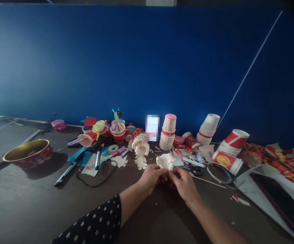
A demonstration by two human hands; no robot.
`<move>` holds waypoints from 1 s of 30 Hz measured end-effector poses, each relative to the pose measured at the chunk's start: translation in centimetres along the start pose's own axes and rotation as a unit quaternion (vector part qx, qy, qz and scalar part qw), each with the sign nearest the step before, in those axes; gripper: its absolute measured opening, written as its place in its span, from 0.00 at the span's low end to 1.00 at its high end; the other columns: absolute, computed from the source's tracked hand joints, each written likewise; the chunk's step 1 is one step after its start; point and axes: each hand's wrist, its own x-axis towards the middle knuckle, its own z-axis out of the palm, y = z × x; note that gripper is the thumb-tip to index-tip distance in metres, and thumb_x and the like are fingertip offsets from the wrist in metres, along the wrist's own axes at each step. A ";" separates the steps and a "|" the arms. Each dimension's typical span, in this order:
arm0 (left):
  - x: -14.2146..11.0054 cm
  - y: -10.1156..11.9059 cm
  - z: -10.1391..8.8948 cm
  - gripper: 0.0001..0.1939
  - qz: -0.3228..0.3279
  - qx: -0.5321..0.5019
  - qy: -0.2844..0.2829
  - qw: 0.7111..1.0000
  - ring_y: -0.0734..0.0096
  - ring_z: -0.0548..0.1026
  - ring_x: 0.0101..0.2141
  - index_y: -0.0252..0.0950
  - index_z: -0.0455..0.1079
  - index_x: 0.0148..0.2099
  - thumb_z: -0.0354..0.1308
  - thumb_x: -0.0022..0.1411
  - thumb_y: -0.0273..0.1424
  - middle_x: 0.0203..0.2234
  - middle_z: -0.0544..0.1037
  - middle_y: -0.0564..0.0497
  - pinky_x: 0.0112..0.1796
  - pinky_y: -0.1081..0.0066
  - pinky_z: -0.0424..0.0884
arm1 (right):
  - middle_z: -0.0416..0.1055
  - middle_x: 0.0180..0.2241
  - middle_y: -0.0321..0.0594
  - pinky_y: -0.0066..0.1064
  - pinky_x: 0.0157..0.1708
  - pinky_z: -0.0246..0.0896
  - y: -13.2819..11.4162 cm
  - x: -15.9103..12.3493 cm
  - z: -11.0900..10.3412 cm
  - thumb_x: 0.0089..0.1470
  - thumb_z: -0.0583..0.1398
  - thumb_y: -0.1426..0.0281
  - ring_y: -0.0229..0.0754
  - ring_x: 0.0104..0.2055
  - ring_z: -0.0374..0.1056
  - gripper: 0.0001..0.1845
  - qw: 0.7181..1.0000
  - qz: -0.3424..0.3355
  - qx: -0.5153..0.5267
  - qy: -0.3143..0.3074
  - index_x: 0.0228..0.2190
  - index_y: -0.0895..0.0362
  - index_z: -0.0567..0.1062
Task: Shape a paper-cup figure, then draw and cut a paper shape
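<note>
Over the tabletop | left hand and right hand pinch white fringed cup piece between them | stacked cups beyond hands | light, even pressure should spare thin fringe

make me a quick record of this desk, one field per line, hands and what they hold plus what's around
held: white piece with a fringed rim
left hand: left hand gripping its near left edge
right hand: right hand gripping its near right edge
beyond: upright cup stack
far left: red bowl, gold inside
far right: dark phone in a white tray
surface: dark table
backdrop: blue panel
</note>
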 end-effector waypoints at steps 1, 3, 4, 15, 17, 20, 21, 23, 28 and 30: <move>0.0 0.0 0.0 0.10 0.000 -0.003 -0.003 1.000 0.81 0.64 0.14 0.30 0.65 0.21 0.61 0.41 0.31 0.12 0.67 0.53 0.17 0.79 0.57 | 0.68 0.16 0.35 0.25 0.16 0.57 0.1 0.0 0.0 0.46 0.55 0.62 0.37 0.16 0.63 0.12 1.000 -0.005 -0.007 0.000 0.20 0.56 0.66; 0.0 0.0 0.0 0.10 0.001 -0.006 -0.008 1.000 0.81 0.64 0.14 0.29 0.66 0.21 0.61 0.41 0.32 0.12 0.67 0.53 0.17 0.79 0.56 | 0.68 0.18 0.35 0.25 0.17 0.57 0.2 0.0 0.0 0.48 0.54 0.60 0.37 0.16 0.63 0.12 1.000 -0.018 -0.024 0.000 0.21 0.56 0.66; 0.0 0.0 0.0 0.10 0.000 -0.006 -0.010 1.000 0.81 0.64 0.14 0.29 0.66 0.21 0.61 0.41 0.32 0.12 0.67 0.53 0.17 0.79 0.56 | 0.69 0.18 0.36 0.25 0.17 0.57 0.2 0.0 0.0 0.48 0.54 0.60 0.37 0.17 0.63 0.13 0.999 -0.023 -0.032 0.000 0.22 0.56 0.66; 0.0 0.1 0.0 0.11 -0.003 -0.014 -0.032 0.999 0.81 0.64 0.14 0.30 0.65 0.21 0.60 0.42 0.33 0.12 0.66 0.53 0.17 0.78 0.55 | 0.69 0.17 0.37 0.26 0.19 0.57 -0.4 -0.2 -0.2 0.51 0.50 0.58 0.38 0.17 0.65 0.16 0.992 -0.065 -0.109 -0.001 0.25 0.56 0.67; 0.0 0.1 -0.1 0.11 -0.009 -0.014 -0.039 0.999 0.81 0.64 0.14 0.30 0.65 0.21 0.60 0.43 0.33 0.12 0.66 0.53 0.17 0.78 0.55 | 0.69 0.17 0.37 0.26 0.19 0.56 -0.4 -0.3 -0.1 0.52 0.49 0.58 0.38 0.17 0.65 0.16 0.991 -0.068 -0.119 -0.002 0.26 0.56 0.68; 0.0 0.1 -0.1 0.11 -0.018 -0.022 -0.044 0.999 0.81 0.64 0.14 0.30 0.64 0.21 0.59 0.42 0.33 0.12 0.66 0.54 0.17 0.78 0.55 | 0.69 0.16 0.37 0.25 0.19 0.56 -0.5 -0.4 -0.2 0.52 0.49 0.58 0.38 0.17 0.65 0.17 0.987 -0.081 -0.137 0.004 0.24 0.56 0.68; 0.0 0.2 -0.1 0.11 -0.019 -0.025 -0.045 0.998 0.81 0.64 0.14 0.30 0.64 0.21 0.59 0.42 0.33 0.12 0.66 0.54 0.17 0.78 0.55 | 0.69 0.16 0.37 0.25 0.19 0.55 -0.5 -0.4 -0.2 0.53 0.49 0.58 0.38 0.17 0.65 0.17 0.986 -0.086 -0.145 0.006 0.24 0.56 0.68; 0.0 0.2 0.0 0.11 -0.021 -0.031 -0.044 0.998 0.81 0.64 0.14 0.30 0.64 0.22 0.59 0.42 0.34 0.12 0.66 0.54 0.17 0.78 0.55 | 0.68 0.15 0.37 0.25 0.20 0.55 -0.6 -0.5 -0.2 0.53 0.48 0.58 0.38 0.17 0.65 0.18 0.982 -0.095 -0.162 0.008 0.23 0.56 0.68; 0.0 0.2 0.1 0.11 -0.022 -0.013 -0.036 0.999 0.81 0.64 0.14 0.30 0.63 0.20 0.59 0.42 0.32 0.11 0.65 0.55 0.16 0.78 0.54 | 0.69 0.16 0.38 0.25 0.21 0.54 -0.7 -0.6 -0.3 0.54 0.46 0.59 0.39 0.19 0.65 0.18 0.971 -0.113 -0.211 0.019 0.23 0.56 0.68; 0.0 0.3 0.1 0.11 -0.022 -0.012 -0.038 0.999 0.81 0.64 0.14 0.30 0.63 0.20 0.60 0.41 0.32 0.11 0.64 0.56 0.17 0.78 0.55 | 0.69 0.16 0.39 0.24 0.21 0.53 -0.7 -0.6 -0.3 0.54 0.47 0.60 0.39 0.19 0.65 0.18 0.966 -0.121 -0.228 0.027 0.22 0.56 0.68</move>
